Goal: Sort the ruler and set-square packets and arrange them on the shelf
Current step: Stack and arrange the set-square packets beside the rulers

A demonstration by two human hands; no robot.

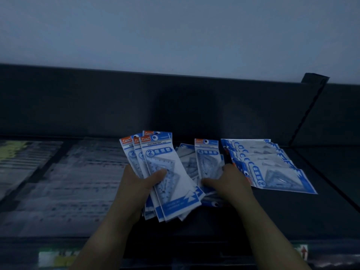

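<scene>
My left hand (139, 184) grips a fanned bundle of several blue-and-white set-square packets (165, 172), thumb across the front one, which reads GEOMETRIC. My right hand (228, 182) holds the lower end of another upright packet (208, 158) over a loose heap of packets (188, 158) lying on the dark shelf (292, 211). To the right, a row of several overlapping packets (272, 164) lies sideways on the shelf.
Rows of clear ruler packets (78, 182) cover the shelf's left part, with a yellow-green packet (11, 151) at the far left. A dark back panel (175, 104) rises behind. A slanted divider (309, 110) bounds the right side. Price labels (58, 258) line the front edge.
</scene>
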